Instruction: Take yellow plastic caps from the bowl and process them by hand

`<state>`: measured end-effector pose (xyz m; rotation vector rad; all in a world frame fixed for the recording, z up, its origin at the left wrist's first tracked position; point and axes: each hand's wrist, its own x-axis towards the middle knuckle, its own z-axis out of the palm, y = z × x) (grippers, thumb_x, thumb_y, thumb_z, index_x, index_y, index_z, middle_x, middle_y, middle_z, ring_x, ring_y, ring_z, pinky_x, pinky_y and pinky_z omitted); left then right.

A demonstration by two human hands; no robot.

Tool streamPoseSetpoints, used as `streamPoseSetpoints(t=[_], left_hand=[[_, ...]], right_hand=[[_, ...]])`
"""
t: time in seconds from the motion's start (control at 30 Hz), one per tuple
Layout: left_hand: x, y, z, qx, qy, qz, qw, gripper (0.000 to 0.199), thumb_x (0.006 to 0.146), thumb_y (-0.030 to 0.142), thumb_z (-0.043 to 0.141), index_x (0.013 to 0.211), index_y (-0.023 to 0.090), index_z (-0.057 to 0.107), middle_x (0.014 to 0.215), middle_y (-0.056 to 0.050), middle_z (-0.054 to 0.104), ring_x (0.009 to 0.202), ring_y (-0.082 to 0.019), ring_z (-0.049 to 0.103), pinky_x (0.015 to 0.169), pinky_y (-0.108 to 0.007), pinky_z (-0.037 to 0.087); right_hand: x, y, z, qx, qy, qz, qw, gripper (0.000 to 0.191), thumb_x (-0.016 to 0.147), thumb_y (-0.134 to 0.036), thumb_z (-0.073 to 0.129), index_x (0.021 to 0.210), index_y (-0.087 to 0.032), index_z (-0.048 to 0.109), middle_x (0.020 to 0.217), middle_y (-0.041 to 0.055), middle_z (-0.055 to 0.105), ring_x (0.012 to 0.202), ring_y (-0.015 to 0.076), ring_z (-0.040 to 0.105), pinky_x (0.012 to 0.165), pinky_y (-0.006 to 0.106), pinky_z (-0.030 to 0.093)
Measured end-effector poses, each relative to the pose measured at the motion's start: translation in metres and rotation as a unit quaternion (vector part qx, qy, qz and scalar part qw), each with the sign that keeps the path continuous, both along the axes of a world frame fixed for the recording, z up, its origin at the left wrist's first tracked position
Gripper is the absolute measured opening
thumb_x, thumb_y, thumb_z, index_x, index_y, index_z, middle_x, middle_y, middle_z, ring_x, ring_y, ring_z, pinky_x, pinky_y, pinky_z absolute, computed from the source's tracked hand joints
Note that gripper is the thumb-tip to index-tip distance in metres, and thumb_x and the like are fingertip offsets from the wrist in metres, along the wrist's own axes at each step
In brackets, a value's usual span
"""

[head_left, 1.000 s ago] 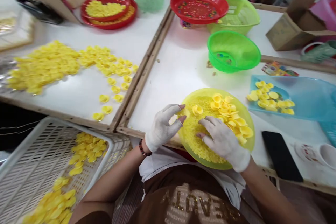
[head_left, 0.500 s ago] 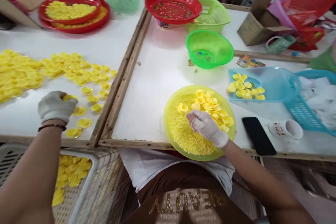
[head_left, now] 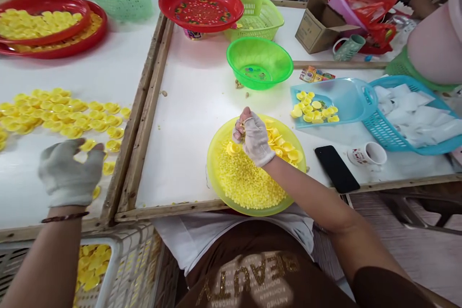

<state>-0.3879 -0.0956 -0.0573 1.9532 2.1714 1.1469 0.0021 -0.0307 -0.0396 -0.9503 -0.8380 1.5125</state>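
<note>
My left hand (head_left: 72, 172), in a pale glove with bare fingertips, is low over the left table with thumb and fingers apart. Just beyond them lies a small yellow plastic cup (head_left: 87, 145), among many similar yellow cups (head_left: 59, 113). My right hand (head_left: 255, 138), also gloved, has its fingers curled above a yellow bowl (head_left: 213, 173). Small beige bits show at those fingers, too small to name. Inside the bowl are yellow pellets (head_left: 252, 185) and a heap of yellow cups (head_left: 285, 147) at the right; one cup (head_left: 233, 148) sits near my right fingers.
Ahead stand a green bowl (head_left: 260, 62), a red tray (head_left: 205, 7) and a light-green basket (head_left: 267, 17). To the right are a blue scoop-shaped tray (head_left: 344, 101), a phone (head_left: 336, 168) and a mug (head_left: 375, 153). A wooden ledge (head_left: 139, 120) divides the tables. Other people's hands show at top left.
My left hand has opened from its grip at a yellow cup. My right hand has risen off the pellets, its fingers still curled. The whole view has shifted.
</note>
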Motion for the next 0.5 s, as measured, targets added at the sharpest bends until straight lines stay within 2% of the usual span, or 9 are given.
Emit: streamPoseSetpoints(t=[0.03, 0.07, 0.17, 0.27, 0.33, 0.4, 0.5], left_hand=[[0.023, 0.000, -0.001, 0.015, 0.028, 0.018, 0.999, 0.023, 0.094, 0.039, 0.061, 0.103, 0.019, 0.064, 0.104, -0.001, 0.069, 0.121, -0.036, 0.057, 0.105, -0.061, 0.044], [0.051, 0.000, -0.001, 0.018, 0.041, -0.003, 0.999, 0.023, 0.094, 0.039, 0.062, 0.105, 0.020, 0.065, 0.107, -0.001, 0.068, 0.118, -0.034, 0.059, 0.105, -0.059, 0.047], [0.142, 0.001, 0.006, 0.018, 0.020, -0.159, 0.987, 0.022, 0.093, 0.038, 0.064, 0.106, 0.020, 0.066, 0.110, -0.004, 0.068, 0.104, -0.025, 0.065, 0.096, -0.044, 0.054], [0.213, 0.007, 0.012, -0.007, 0.046, -0.267, 0.963, 0.033, 0.090, 0.039, 0.068, 0.116, 0.020, 0.065, 0.115, -0.010, 0.066, 0.104, -0.026, 0.064, 0.092, -0.044, 0.053], [0.240, 0.013, 0.013, -0.041, 0.113, -0.282, 0.952, 0.034, 0.086, 0.039, 0.069, 0.114, 0.019, 0.066, 0.118, -0.014, 0.064, 0.104, -0.031, 0.062, 0.091, -0.049, 0.051], [0.255, 0.018, 0.012, -0.066, 0.149, -0.278, 0.947, 0.025, 0.084, 0.036, 0.070, 0.103, 0.019, 0.068, 0.118, -0.015, 0.064, 0.103, -0.034, 0.061, 0.089, -0.052, 0.048], [0.261, 0.017, 0.008, -0.071, 0.098, -0.297, 0.947, 0.019, 0.085, 0.032, 0.069, 0.098, 0.019, 0.065, 0.113, -0.012, 0.067, 0.101, -0.030, 0.063, 0.090, -0.048, 0.048]], right_hand=[[0.004, -0.002, 0.002, -0.006, 0.005, -0.001, 1.000, 0.055, 0.083, -0.071, 0.061, 0.078, -0.026, 0.031, 0.063, -0.0080, 0.033, 0.049, 0.0082, 0.035, 0.046, 0.025, 0.028], [0.009, -0.005, 0.004, -0.011, 0.005, 0.000, 1.000, 0.055, 0.083, -0.070, 0.063, 0.077, -0.026, 0.031, 0.063, -0.0080, 0.033, 0.048, 0.0078, 0.033, 0.045, 0.025, 0.026], [0.028, -0.021, 0.010, -0.023, -0.023, 0.014, 0.999, 0.054, 0.083, -0.070, 0.063, 0.078, -0.026, 0.033, 0.063, -0.0079, 0.032, 0.047, 0.0078, 0.028, 0.044, 0.025, 0.020], [0.042, -0.038, 0.010, -0.021, -0.069, 0.036, 0.997, 0.051, 0.085, -0.068, 0.063, 0.077, -0.026, 0.035, 0.063, -0.0072, 0.033, 0.047, 0.0087, 0.026, 0.043, 0.026, 0.020], [0.046, -0.045, 0.008, 0.003, -0.108, 0.052, 0.993, 0.049, 0.088, -0.066, 0.060, 0.075, -0.026, 0.035, 0.063, -0.0068, 0.033, 0.047, 0.0092, 0.026, 0.043, 0.027, 0.023], [0.047, -0.047, 0.007, 0.031, -0.140, 0.058, 0.988, 0.048, 0.091, -0.064, 0.058, 0.074, -0.025, 0.036, 0.062, -0.0068, 0.033, 0.048, 0.0096, 0.028, 0.044, 0.027, 0.027], [0.045, -0.046, 0.007, 0.091, -0.223, 0.050, 0.969, 0.042, 0.095, -0.057, 0.055, 0.073, -0.024, 0.041, 0.063, -0.0058, 0.038, 0.053, 0.0104, 0.036, 0.050, 0.028, 0.034]])
